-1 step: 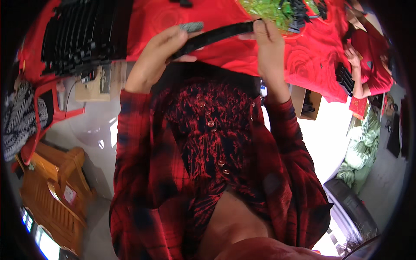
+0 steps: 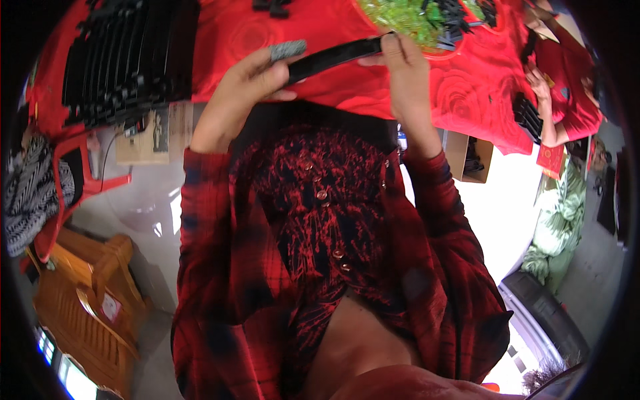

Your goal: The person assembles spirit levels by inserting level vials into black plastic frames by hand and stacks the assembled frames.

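A long, narrow black plastic strip (image 2: 337,59) is held level in front of me, just over the near edge of the red-covered table. My left hand (image 2: 247,87) is closed on its left end, thumb on top. A grey knitted-looking cover (image 2: 288,49) wraps one finger of that hand. My right hand (image 2: 408,80) pinches the strip's other end, with the thumb near the tip. Small black parts (image 2: 272,8) lie on the cloth beyond my left hand. Stacked black strips (image 2: 130,60) fill the table's left side.
An orange-rimmed tray (image 2: 441,56) at the far right holds clear green pieces and black parts. A co-worker's hand (image 2: 539,83) is beside more black strips (image 2: 527,119). An open cardboard box (image 2: 457,153) stands below the table, with a red chair (image 2: 120,181) and wooden chair (image 2: 83,300) at left.
Both hands and the strip have shifted slightly left in the view, the right hand a little lower. The table's things sit slightly differently in the picture. The grip on both ends stays.
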{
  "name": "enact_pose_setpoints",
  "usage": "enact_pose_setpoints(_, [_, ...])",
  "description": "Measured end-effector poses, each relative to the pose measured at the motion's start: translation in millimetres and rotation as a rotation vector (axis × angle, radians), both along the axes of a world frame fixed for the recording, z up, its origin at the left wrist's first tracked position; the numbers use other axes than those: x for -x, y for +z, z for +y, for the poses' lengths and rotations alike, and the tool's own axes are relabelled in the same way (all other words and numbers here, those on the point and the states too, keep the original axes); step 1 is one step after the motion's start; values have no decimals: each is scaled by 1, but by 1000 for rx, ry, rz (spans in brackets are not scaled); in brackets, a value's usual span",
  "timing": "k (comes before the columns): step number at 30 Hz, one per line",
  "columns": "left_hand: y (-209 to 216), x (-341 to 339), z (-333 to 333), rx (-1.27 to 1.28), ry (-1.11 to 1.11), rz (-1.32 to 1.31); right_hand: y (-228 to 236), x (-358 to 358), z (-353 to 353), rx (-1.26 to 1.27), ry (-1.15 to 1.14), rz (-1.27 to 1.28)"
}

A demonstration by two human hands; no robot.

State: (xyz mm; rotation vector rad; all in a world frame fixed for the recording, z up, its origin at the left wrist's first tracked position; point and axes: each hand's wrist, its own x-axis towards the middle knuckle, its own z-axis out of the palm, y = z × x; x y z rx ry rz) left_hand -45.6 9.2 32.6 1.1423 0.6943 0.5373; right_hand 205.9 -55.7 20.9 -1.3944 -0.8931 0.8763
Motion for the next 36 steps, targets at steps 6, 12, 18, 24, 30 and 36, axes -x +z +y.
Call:
enact_pose_setpoints(6, [-4,-8,-12,-613,19,398,-19,0,0,73,30,18])
enact_pose_setpoints(12, [3,-14,-18,-224,226,103,-13,-22,21,-133,-140,-605])
enact_pose_setpoints(18, [-24,-24,-18,-673,536,297,0,-54,40,-185,-222,-1039])
enact_pose_setpoints(24, [-39,-27,-15,-938,555,601,-1,-67,53,-6,-23,-1324])
enact_pose_setpoints(30, [-32,-32,-16,-1029,454,698,3,-74,58,88,98,-1330])
enact_pose_setpoints(36, [-32,-29,-9,-978,443,660,8,-75,58,197,134,-1271])
